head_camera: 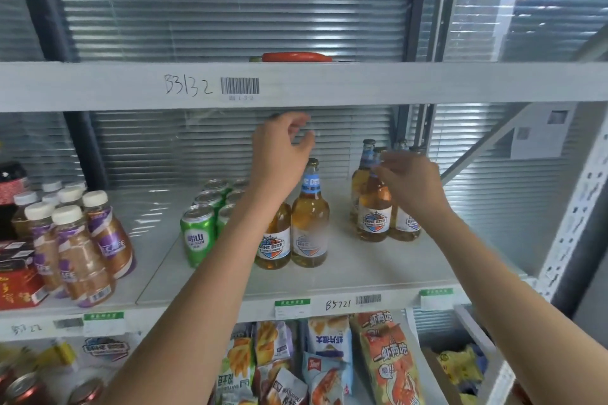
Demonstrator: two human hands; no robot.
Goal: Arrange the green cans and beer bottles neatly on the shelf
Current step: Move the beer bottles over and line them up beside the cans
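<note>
Two hands are up over the middle shelf (362,276). My left hand (283,154) hangs with its fingers loosely apart, clamped on nothing, above the front pair of beer bottles (309,217). My right hand (411,181) has its fingertips drawn together at the neck of a bottle in the right-hand cluster (375,207); whether they truly grip it I cannot tell. Green cans (199,230) stand in rows just left of the front pair. I judge the risk is my left forearm, which crosses close by cans and bottles: a careless sweep could topple them.
</note>
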